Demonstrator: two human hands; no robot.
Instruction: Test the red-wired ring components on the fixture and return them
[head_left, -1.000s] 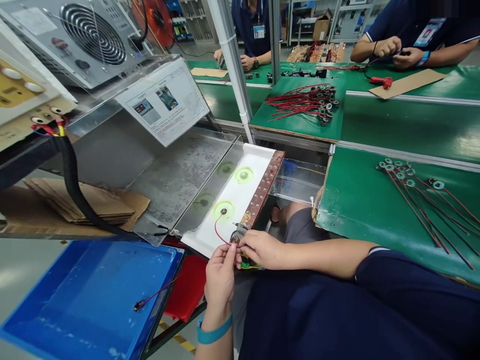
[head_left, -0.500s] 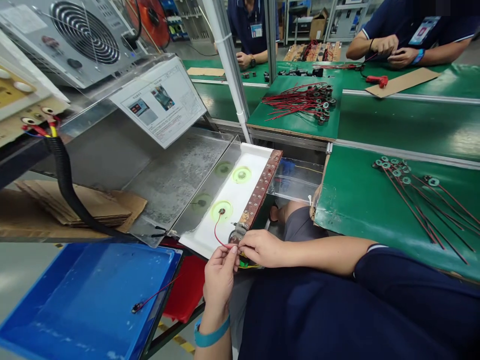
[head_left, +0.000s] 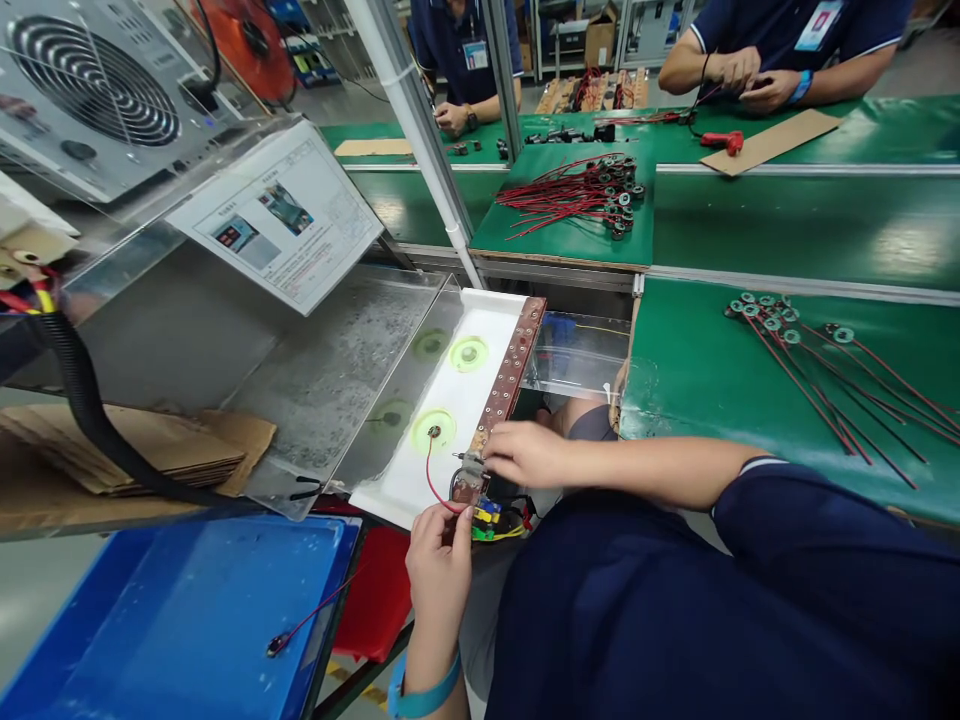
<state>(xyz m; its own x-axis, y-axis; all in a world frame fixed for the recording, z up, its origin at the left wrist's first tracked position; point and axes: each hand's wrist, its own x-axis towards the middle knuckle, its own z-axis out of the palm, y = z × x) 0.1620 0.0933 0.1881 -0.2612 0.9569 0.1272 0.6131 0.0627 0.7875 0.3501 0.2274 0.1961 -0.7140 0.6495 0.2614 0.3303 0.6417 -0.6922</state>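
Note:
My left hand (head_left: 439, 560) is closed, pinching the red wire (head_left: 430, 475) between thumb and fingertips. That wire curves up to a small round component (head_left: 434, 432), which sits in the lower yellow-green ring (head_left: 451, 424) on the white panel (head_left: 487, 320). Beside the brown drilled strip (head_left: 517, 360), my right hand (head_left: 529, 453) holds nothing visible, its fingers loosely bent and slightly apart. Its fingertips are close to a greyish clip-like fitting (head_left: 472, 464); contact is unclear. Below that are yellow, blue and green connectors (head_left: 491, 520).
Round parts with red wires (head_left: 772, 318) lie on the green mat at right; a bigger pile (head_left: 615, 195) lies behind. A blue tray (head_left: 195, 600) at lower left holds one wired part (head_left: 277, 643). A white post (head_left: 420, 120) rises beside an instruction sheet (head_left: 277, 215). Two co-workers sit opposite.
My right hand has let go of the wire end and moved up and right, away from my left hand. My left hand keeps its pinch on the wire. The view has shifted slightly.

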